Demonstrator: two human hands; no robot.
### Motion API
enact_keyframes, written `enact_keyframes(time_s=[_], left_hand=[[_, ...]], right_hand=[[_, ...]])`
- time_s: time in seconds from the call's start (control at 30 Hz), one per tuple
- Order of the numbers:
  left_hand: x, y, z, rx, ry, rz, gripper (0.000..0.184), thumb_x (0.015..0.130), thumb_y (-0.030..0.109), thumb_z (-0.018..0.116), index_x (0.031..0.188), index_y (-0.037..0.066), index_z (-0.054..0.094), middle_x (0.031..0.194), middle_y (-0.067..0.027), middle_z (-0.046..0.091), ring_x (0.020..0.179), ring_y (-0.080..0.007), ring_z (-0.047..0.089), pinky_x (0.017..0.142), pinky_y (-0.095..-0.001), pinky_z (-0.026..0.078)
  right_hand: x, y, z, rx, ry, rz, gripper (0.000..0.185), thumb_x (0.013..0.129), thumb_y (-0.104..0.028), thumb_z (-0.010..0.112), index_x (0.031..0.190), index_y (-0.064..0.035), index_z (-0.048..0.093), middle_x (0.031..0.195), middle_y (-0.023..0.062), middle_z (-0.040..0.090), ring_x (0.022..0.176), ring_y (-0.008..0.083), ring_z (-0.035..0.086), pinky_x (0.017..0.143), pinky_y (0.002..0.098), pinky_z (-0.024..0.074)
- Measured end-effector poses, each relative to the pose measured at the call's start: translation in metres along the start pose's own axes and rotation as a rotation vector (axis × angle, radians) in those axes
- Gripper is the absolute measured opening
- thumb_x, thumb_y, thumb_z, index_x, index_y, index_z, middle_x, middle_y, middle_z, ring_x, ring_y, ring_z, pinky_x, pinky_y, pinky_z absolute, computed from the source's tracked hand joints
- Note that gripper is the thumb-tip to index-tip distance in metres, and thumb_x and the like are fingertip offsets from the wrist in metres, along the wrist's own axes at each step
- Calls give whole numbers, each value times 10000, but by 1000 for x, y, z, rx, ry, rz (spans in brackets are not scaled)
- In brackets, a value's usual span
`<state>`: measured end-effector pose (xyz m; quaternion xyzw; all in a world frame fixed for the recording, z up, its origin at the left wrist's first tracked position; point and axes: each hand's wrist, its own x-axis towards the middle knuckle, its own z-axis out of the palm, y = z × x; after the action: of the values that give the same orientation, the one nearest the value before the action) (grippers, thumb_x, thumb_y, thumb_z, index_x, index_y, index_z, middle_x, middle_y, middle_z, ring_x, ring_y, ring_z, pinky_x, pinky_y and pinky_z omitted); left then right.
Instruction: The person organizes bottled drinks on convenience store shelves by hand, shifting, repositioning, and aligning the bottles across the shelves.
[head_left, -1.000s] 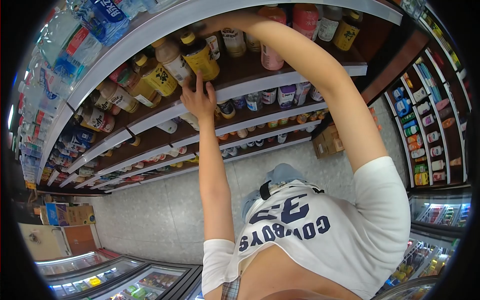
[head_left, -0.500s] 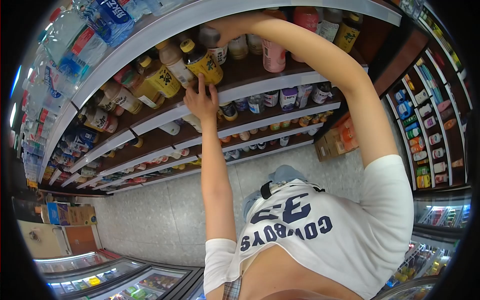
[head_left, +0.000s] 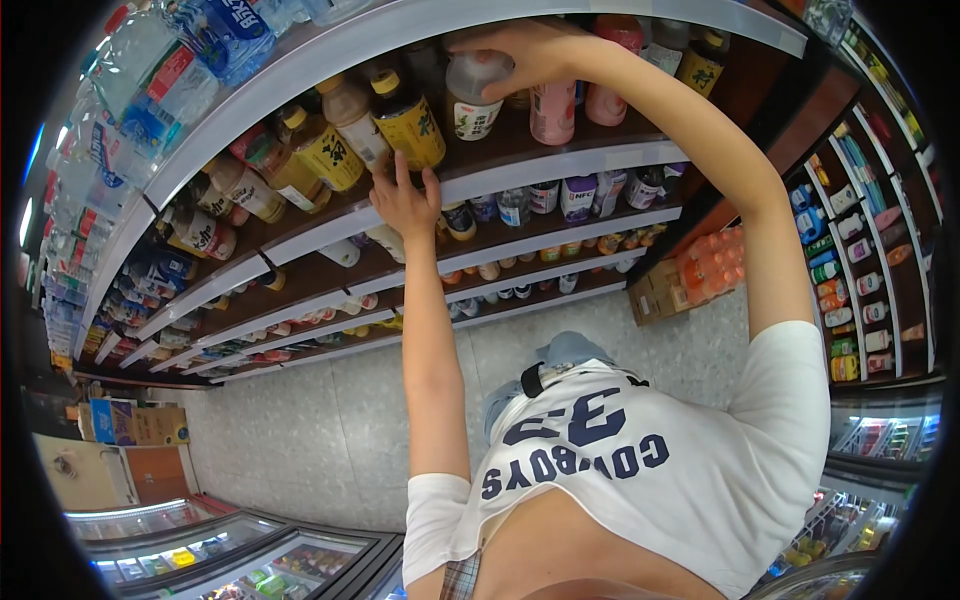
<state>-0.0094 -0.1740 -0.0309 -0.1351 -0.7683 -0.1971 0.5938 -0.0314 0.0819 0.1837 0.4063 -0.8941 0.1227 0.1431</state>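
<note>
On the upper drinks shelf, my right hand [head_left: 520,60] is wrapped round the upper part of a clear bottle with a white label [head_left: 474,118]. That bottle is near the shelf's front edge, just right of a dark tea bottle with a yellow label and yellow cap [head_left: 410,128]. My left hand [head_left: 405,205] is at the shelf edge, its fingers apart. One of its fingertips touches or nearly touches the lower part of the yellow-label bottle. A pink bottle [head_left: 552,110] stands to the right of the held bottle.
More bottles, among them a brown milk-tea one [head_left: 355,125], line the shelf on the left. The white shelf edge [head_left: 560,163] runs below my hands. Large water bottles [head_left: 215,40] stand above. Cardboard boxes [head_left: 658,292] rest on the floor at right.
My right hand has brought the clear bottle from behind the yellow-label bottle to the right and toward the shelf front. The yellow-label bottle has shifted slightly; my left hand has stayed nearly still.
</note>
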Motion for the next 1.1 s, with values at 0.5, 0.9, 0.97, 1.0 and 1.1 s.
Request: enact_keyframes(time_s=[0.5, 0.9, 0.97, 1.0, 1.1], left_hand=[[0, 2, 1, 3, -15, -9, 508, 840, 291, 622, 1320, 149, 535, 1102, -173, 581, 984, -358, 573, 756, -447, 415], [7, 8, -12, -102, -121, -103, 511, 874, 256, 615, 1321, 42, 491, 1168, -229, 531, 982, -406, 549, 853, -487, 414], [18, 13, -20, -184, -126, -140, 515, 887, 219, 625, 1334, 25, 460, 1171, -223, 524, 989, -390, 550, 887, -471, 430], [22, 13, -23, -214, -137, -158, 529, 894, 192, 633, 1352, 21, 431, 1162, -213, 526, 996, -369, 555, 893, -448, 448], [44, 29, -30, -319, -193, -247, 541, 896, 171, 666, 1353, 22, 417, 1213, -219, 476, 1021, -337, 560, 847, -420, 486]], right_hand=[[-37, -38, 82, -541, 556, -220, 562, 726, -172, 710, 1272, -146, 582, 1416, 76, 495, 1299, 245, 470, 1090, 471, 345], [-206, 40, 127, -443, 658, 188, 350, 765, -224, 682, 1089, -106, 623, 1149, 70, 585, 1089, 279, 547, 930, 443, 432], [-208, 51, 130, -432, 630, 171, 322, 764, -234, 675, 1054, -102, 629, 1109, 59, 593, 1086, 273, 545, 913, 433, 441], [-208, 57, 133, -424, 619, 170, 309, 764, -239, 671, 1037, -100, 632, 1089, 54, 597, 1084, 270, 544, 904, 429, 445], [-210, 57, 141, -485, 646, 190, 280, 760, -280, 655, 983, -112, 640, 1008, 37, 601, 957, 251, 562, 811, 401, 447]])
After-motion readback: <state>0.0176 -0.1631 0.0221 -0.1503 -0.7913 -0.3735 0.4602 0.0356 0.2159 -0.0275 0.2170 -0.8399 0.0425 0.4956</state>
